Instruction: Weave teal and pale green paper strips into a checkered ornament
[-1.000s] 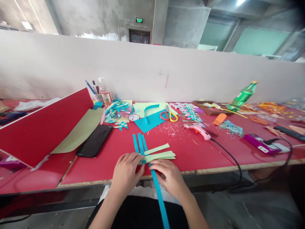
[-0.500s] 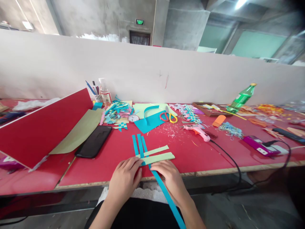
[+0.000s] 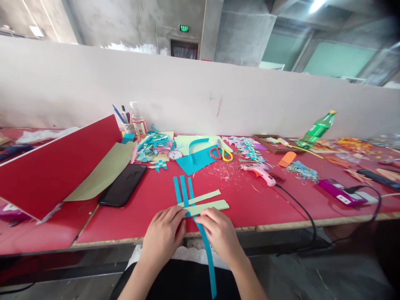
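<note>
Crossing of paper strips at the front edge of the red tabletop (image 3: 246,210), between the two hands. Three narrow bright-blue paper strips (image 3: 185,191) point away from the person; flat pale-green paper strips (image 3: 214,205) cross them, ends toward the right.

Left hand (image 3: 165,229): fingers over the left ends of the green strips; cannot tell whether the thumb closes underneath. Right hand (image 3: 217,231): grip clamped, thumb and fingertips together on a long bright-blue paper strip (image 3: 208,250) close to the crossing, its tail hanging past the table edge toward the lap.

Step in hand, as judged: seating the long strip at the crossing. Good practice: left fingers firm and flat so the green ends do not skew; short pinch, strip untwisted; draw gently along its length, since paper probably creases if pulled sideways.
</note>
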The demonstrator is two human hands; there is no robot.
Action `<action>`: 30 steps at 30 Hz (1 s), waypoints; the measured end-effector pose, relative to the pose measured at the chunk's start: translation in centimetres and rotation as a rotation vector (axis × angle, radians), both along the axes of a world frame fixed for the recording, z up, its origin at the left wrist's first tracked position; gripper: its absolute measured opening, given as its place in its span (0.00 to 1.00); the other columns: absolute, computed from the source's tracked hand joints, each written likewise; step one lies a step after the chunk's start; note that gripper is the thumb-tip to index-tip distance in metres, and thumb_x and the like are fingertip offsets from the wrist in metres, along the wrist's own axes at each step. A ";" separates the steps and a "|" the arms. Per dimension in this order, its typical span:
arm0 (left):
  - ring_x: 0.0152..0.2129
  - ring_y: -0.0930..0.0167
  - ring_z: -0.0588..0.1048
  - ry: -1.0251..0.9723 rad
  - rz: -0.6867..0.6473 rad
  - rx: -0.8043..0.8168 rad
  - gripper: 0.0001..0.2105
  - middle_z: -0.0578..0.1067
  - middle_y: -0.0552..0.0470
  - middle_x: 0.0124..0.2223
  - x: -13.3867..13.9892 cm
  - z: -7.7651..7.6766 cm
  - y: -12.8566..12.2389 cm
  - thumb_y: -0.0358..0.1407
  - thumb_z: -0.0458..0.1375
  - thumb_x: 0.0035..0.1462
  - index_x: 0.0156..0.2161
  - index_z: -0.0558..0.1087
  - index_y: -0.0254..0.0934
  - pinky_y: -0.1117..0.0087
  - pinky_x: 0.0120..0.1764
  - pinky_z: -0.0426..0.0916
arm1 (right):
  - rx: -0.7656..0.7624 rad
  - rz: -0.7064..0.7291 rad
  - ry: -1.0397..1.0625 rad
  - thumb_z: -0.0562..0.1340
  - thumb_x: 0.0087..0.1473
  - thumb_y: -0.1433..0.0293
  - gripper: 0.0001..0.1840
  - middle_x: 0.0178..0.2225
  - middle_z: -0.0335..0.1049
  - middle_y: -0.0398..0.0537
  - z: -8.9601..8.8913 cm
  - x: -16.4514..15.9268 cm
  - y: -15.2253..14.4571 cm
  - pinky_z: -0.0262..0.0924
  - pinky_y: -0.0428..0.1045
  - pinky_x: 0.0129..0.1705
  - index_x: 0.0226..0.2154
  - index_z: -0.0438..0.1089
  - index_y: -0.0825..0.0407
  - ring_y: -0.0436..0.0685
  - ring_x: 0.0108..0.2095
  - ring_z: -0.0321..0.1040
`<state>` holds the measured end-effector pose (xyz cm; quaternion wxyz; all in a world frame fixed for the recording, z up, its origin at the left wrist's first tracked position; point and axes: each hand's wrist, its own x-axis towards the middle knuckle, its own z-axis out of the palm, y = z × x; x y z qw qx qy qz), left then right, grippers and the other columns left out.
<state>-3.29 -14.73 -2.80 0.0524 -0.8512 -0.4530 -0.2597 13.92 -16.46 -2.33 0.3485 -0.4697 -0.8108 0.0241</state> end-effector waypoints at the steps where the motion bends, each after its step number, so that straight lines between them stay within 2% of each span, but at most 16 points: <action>1: 0.37 0.68 0.71 0.000 0.000 0.001 0.13 0.72 0.49 0.41 0.0 0.0 0.0 0.31 0.46 0.54 0.43 0.68 0.38 0.66 0.39 0.66 | -0.013 -0.010 -0.003 0.50 0.50 0.80 0.13 0.28 0.64 0.47 0.0 0.1 0.0 0.57 0.46 0.31 0.29 0.68 0.51 0.52 0.30 0.61; 7: 0.37 0.68 0.71 -0.035 -0.010 -0.062 0.13 0.72 0.48 0.41 -0.3 0.4 0.3 0.31 0.46 0.54 0.43 0.67 0.39 0.68 0.38 0.66 | -0.083 0.000 -0.003 0.52 0.49 0.80 0.12 0.29 0.64 0.46 0.1 0.3 0.3 0.58 0.45 0.32 0.31 0.67 0.50 0.52 0.31 0.63; 12: 0.36 0.69 0.71 -0.098 0.090 -0.127 0.14 0.68 0.48 0.45 0.0 0.9 1.8 0.36 0.44 0.57 0.49 0.61 0.40 0.71 0.33 0.67 | -0.098 0.003 -0.015 0.52 0.49 0.80 0.13 0.29 0.65 0.46 0.4 0.4 0.4 0.59 0.46 0.32 0.32 0.68 0.50 0.52 0.31 0.63; 15: 0.40 0.66 0.69 -0.050 0.128 -0.084 0.17 0.67 0.46 0.46 0.5 0.8 2.6 0.39 0.48 0.55 0.50 0.60 0.39 0.68 0.37 0.66 | -0.132 0.014 0.008 0.52 0.50 0.80 0.13 0.30 0.66 0.46 0.5 0.7 0.4 0.59 0.46 0.33 0.32 0.67 0.50 0.52 0.32 0.63; 20: 0.39 0.65 0.67 -0.002 0.074 -0.133 0.13 0.69 0.48 0.43 0.7 0.6 3.0 0.38 0.50 0.54 0.45 0.66 0.38 0.66 0.39 0.64 | -0.153 0.020 0.007 0.51 0.49 0.81 0.13 0.30 0.66 0.46 0.3 0.9 0.5 0.58 0.45 0.34 0.31 0.67 0.51 0.51 0.32 0.62; 25: 0.38 0.66 0.66 -0.048 0.021 -0.161 0.11 0.69 0.48 0.42 0.6 0.8 3.1 0.36 0.50 0.54 0.43 0.68 0.38 0.66 0.39 0.64 | -0.137 0.046 -0.014 0.52 0.49 0.81 0.13 0.29 0.66 0.46 0.1 0.6 0.9 0.58 0.46 0.34 0.30 0.67 0.51 0.52 0.32 0.62; 30: 0.38 0.66 0.66 -0.094 -0.015 -0.194 0.10 0.69 0.48 0.42 0.6 0.8 3.1 0.35 0.50 0.54 0.41 0.68 0.38 0.66 0.39 0.64 | -0.152 0.049 0.056 0.51 0.50 0.80 0.12 0.31 0.65 0.45 0.1 0.4 1.0 0.59 0.46 0.35 0.32 0.66 0.51 0.51 0.34 0.62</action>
